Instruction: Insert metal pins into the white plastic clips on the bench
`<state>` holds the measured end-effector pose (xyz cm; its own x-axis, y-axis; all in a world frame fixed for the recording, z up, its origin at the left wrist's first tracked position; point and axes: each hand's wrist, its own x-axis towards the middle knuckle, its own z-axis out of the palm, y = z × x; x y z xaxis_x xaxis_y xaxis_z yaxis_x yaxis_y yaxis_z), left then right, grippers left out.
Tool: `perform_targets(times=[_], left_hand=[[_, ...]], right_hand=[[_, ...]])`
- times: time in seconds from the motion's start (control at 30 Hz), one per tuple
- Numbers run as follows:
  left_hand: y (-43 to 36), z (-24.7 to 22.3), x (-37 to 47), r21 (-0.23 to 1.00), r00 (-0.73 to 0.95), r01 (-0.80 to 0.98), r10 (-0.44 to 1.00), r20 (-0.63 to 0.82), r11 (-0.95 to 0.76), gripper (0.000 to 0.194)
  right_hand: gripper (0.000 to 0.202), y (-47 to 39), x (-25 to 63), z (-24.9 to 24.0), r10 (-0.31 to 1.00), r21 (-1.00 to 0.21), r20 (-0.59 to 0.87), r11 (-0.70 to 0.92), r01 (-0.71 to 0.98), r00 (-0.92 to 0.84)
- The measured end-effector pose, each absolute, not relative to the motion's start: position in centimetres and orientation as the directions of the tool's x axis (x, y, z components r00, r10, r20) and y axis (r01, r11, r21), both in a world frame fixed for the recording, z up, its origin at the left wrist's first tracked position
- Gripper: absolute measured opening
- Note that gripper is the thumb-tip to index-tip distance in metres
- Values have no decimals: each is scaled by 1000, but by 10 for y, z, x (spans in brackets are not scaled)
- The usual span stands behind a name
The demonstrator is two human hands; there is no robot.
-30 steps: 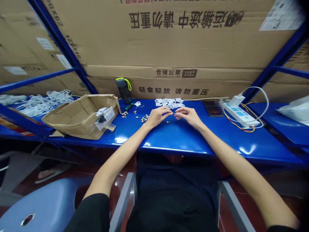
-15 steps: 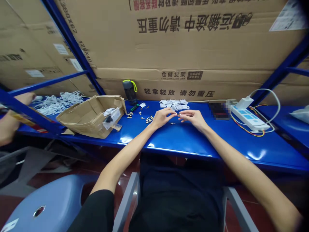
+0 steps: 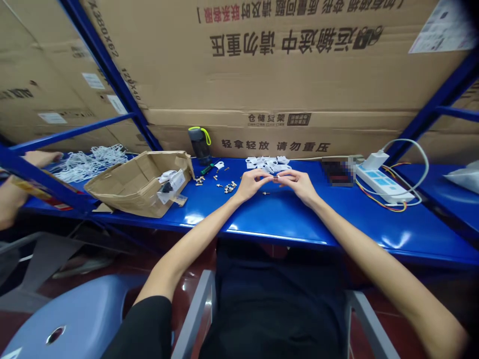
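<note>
Over the blue tabletop my left hand [image 3: 251,184] and my right hand [image 3: 299,184] meet fingertip to fingertip, both closed in a pinch. Between them is a small dark part [image 3: 275,177], mostly hidden by the fingers, so its kind cannot be made out. Just below the fingertips a small pin-like piece [image 3: 266,193] lies on the table. Left of my left hand is a little heap of similar small parts [image 3: 230,187]. Behind both hands sits a pile of white plastic pieces [image 3: 267,163].
A torn cardboard box [image 3: 129,192] with packets inside stands left, near a dark bottle [image 3: 199,144] and a green-handled tool [image 3: 207,169]. At right lie a pixelated dark object [image 3: 338,172] and a power strip [image 3: 383,184]. Another person's hand [image 3: 41,158] is beside white cords [image 3: 92,163].
My fingers have drawn slightly closer together around the small part. The view has shifted a little; the things on the table look unchanged.
</note>
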<state>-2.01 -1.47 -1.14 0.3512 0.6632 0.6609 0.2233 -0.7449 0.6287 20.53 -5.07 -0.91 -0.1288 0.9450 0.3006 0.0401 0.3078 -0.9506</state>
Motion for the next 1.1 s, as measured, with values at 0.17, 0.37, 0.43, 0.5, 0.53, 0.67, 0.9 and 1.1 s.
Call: perform_targets(times=[0.17, 0.37, 0.43, 0.5, 0.53, 0.67, 0.9, 1.1], left_hand=[[-13, -13, -19, 682, 350, 165, 689, 635, -712, 39], [-12, -14, -19, 709, 344, 165, 714, 610, -686, 39], [-11, -14, -19, 704, 338, 170, 712, 615, -689, 38], [-11, -14, -20, 694, 335, 170, 704, 626, -699, 36], [-11, -14, -20, 689, 335, 167, 698, 633, -705, 35], [-12, -14, -20, 690, 347, 149, 691, 634, -708, 34], [-13, -12, -20, 713, 349, 160, 715, 606, -683, 37], [-14, -9, -21, 689, 369, 175, 695, 616, -703, 38]], right_hand=[[57, -49, 207, -10, 944, -946, 316, 321, 43, -98], [51, -52, 209, -8, 950, -953, 290, 297, 53, -119], [51, -53, 208, -6, 949, -955, 284, 292, 44, -135], [50, -53, 207, -6, 947, -956, 285, 291, 25, -145], [51, -53, 207, -7, 946, -956, 287, 292, 15, -148], [52, -50, 206, -11, 947, -959, 281, 284, -1, -154], [53, -46, 208, -16, 942, -949, 298, 310, 55, -157], [40, -48, 213, -11, 884, -832, 426, 467, 300, -195]])
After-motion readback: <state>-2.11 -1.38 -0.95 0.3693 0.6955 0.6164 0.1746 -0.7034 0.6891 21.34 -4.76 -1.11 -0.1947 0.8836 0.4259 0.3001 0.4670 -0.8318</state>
